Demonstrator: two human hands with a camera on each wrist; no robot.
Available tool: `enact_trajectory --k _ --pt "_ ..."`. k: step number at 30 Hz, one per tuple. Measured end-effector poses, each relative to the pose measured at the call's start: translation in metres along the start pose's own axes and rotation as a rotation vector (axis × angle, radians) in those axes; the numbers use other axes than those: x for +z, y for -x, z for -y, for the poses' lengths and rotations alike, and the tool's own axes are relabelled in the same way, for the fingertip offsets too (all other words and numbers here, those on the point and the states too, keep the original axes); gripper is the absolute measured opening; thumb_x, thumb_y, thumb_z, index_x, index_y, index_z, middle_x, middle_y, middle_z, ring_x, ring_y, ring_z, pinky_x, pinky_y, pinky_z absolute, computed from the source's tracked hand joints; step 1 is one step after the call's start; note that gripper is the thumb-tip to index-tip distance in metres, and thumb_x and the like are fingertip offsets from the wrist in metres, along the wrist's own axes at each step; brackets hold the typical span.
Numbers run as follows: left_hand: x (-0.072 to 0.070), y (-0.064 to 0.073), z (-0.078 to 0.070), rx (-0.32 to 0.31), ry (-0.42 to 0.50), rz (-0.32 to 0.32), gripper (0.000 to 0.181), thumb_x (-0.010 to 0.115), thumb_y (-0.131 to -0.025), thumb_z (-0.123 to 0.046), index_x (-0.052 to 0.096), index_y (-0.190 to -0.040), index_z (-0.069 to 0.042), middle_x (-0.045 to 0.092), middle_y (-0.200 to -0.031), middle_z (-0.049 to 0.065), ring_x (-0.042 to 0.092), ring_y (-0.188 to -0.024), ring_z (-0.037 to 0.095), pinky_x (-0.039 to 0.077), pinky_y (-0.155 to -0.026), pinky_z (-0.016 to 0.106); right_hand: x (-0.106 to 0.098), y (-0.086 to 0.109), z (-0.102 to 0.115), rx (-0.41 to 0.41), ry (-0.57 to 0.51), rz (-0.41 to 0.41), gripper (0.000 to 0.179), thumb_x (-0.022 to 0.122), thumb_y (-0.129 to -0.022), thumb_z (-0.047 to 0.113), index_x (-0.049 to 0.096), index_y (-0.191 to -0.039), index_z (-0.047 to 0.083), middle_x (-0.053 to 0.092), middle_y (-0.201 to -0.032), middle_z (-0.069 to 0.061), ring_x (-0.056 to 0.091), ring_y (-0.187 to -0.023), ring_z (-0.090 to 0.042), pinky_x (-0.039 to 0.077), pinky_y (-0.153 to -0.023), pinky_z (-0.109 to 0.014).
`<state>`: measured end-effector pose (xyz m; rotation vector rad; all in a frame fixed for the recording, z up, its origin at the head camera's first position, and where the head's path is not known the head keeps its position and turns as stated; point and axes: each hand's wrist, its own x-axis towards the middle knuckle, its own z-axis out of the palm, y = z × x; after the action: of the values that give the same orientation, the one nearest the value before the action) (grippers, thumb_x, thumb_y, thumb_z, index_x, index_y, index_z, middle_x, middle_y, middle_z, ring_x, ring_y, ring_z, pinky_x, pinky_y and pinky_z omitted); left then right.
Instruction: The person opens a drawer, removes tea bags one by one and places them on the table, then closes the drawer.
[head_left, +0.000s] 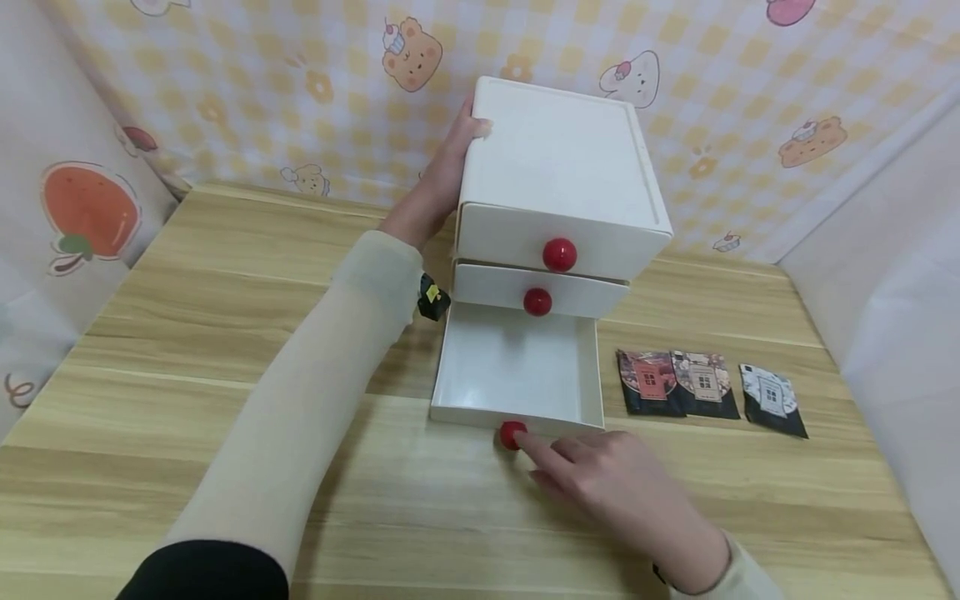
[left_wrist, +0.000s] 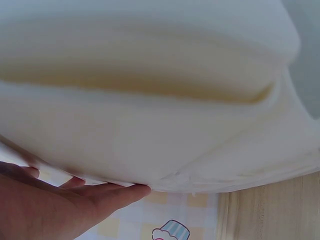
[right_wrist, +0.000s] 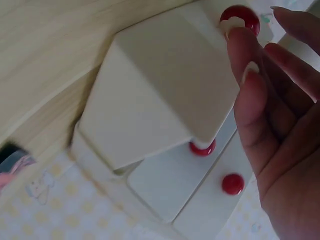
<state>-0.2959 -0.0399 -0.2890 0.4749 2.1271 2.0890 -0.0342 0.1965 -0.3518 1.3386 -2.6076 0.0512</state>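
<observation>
A white desktop drawer cabinet (head_left: 562, 158) stands on the wooden table, with a round red knob on each of its three drawers. Its bottom drawer (head_left: 517, 367) is pulled out, baring the white inner floor. My left hand (head_left: 444, 171) lies against the cabinet's left side near the back, thumb at the top edge. In the left wrist view, its fingers (left_wrist: 120, 196) are stretched out along the white wall. My right hand (head_left: 607, 479) is at the bottom drawer's front, its index fingertip touching the red knob (head_left: 510, 435). The right wrist view shows the thumb apart from that knob (right_wrist: 245, 20).
Right of the cabinet lie three small dark packets, a red-labelled one (head_left: 649, 383), a beige one (head_left: 705, 385) and a pale one (head_left: 772, 400). The first two overlap or touch. Behind hangs a yellow checked cloth (head_left: 315, 50); white cloth flanks the table (head_left: 187, 333).
</observation>
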Motion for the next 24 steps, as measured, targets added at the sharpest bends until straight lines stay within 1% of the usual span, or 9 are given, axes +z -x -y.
enact_trajectory --k 2,5,7,10,13,15,18,20,24 --pt "0.000 0.000 0.000 0.000 0.000 0.000 0.067 0.022 -0.099 -0.040 -0.002 -0.162 -0.035 0.009 -0.168 -0.009 0.012 -0.150 0.007 0.014 -0.119 0.034 0.002 -0.006 0.003 0.001 0.024 0.070 0.044 0.079 -0.086 0.031 0.068 -0.128 0.021 0.069 -0.072 0.010 0.041 -0.049 -0.002 0.024 -0.046 -0.015" --pt "0.000 0.001 0.000 0.002 -0.004 0.004 0.067 0.022 -0.099 -0.040 -0.002 -0.162 -0.035 0.010 -0.168 -0.009 0.012 -0.150 0.008 0.014 -0.119 0.036 0.005 -0.014 0.008 0.020 0.071 0.144 0.043 0.075 -0.090 0.030 0.065 -0.132 0.025 0.069 -0.079 0.008 0.034 -0.050 -0.004 0.022 -0.046 -0.017" --pt "0.000 0.002 0.000 0.006 -0.008 0.007 0.067 0.021 -0.099 -0.040 -0.003 -0.162 -0.034 0.009 -0.168 -0.008 0.012 -0.150 0.009 0.014 -0.120 0.036 0.007 -0.019 0.010 0.043 0.086 0.169 0.041 0.074 -0.091 0.031 0.064 -0.131 0.027 0.071 -0.085 0.006 0.033 -0.049 -0.006 0.023 -0.045 -0.019" --pt "0.001 0.002 -0.001 0.010 -0.010 0.010 0.068 0.021 -0.099 -0.040 -0.003 -0.162 -0.033 0.009 -0.168 -0.008 0.013 -0.149 0.009 0.014 -0.120 0.036 0.011 -0.026 0.013 0.089 0.053 0.173 0.032 0.073 -0.091 0.038 0.065 -0.120 0.027 0.068 -0.082 0.006 0.033 -0.049 -0.007 0.024 -0.045 -0.021" --pt "0.001 0.002 -0.002 0.001 -0.010 0.007 0.069 0.021 -0.098 -0.041 -0.004 -0.162 -0.034 0.008 -0.168 -0.008 0.013 -0.149 0.009 0.014 -0.119 0.036 0.014 -0.031 0.016 0.153 -0.008 0.174 0.029 0.072 -0.090 0.046 0.062 -0.107 0.026 0.057 -0.071 0.009 0.035 -0.051 -0.006 0.026 -0.046 -0.020" --pt "0.002 0.001 -0.002 -0.002 -0.007 0.004 0.068 0.021 -0.098 -0.041 -0.003 -0.162 -0.034 0.008 -0.167 -0.009 0.013 -0.149 0.009 0.014 -0.119 0.036 0.015 -0.034 0.017 0.202 -0.024 0.188 0.029 0.072 -0.089 0.049 0.060 -0.103 0.026 0.048 -0.066 0.010 0.036 -0.053 -0.006 0.028 -0.048 -0.020" --pt "0.001 0.001 -0.003 0.000 -0.004 0.002 0.069 0.022 -0.098 -0.041 -0.004 -0.162 -0.035 0.008 -0.168 -0.010 0.012 -0.149 0.008 0.013 -0.120 0.036 0.014 -0.038 0.017 0.252 -0.016 0.211 0.026 0.072 -0.091 0.045 0.060 -0.103 0.025 0.041 -0.060 0.008 0.035 -0.052 -0.008 0.029 -0.049 -0.022" --pt "0.001 0.001 -0.002 -0.001 -0.001 0.002 0.068 0.022 -0.099 -0.041 -0.004 -0.162 -0.035 0.006 -0.169 -0.011 0.011 -0.150 0.006 0.012 -0.122 0.036 0.013 -0.041 0.017 0.259 -0.001 0.221 0.022 0.071 -0.092 0.039 0.059 -0.102 0.024 0.039 -0.058 0.005 0.034 -0.051 -0.010 0.028 -0.048 -0.022" --pt "0.001 0.002 -0.001 0.002 -0.002 0.002 0.069 0.022 -0.098 -0.042 -0.005 -0.162 -0.037 0.004 -0.169 -0.013 0.009 -0.150 0.005 0.011 -0.123 0.036 0.010 -0.044 0.017 0.282 -0.015 0.265 0.015 0.071 -0.093 0.028 0.059 -0.102 0.023 0.043 -0.058 0.002 0.036 -0.051 -0.011 0.030 -0.047 -0.023"
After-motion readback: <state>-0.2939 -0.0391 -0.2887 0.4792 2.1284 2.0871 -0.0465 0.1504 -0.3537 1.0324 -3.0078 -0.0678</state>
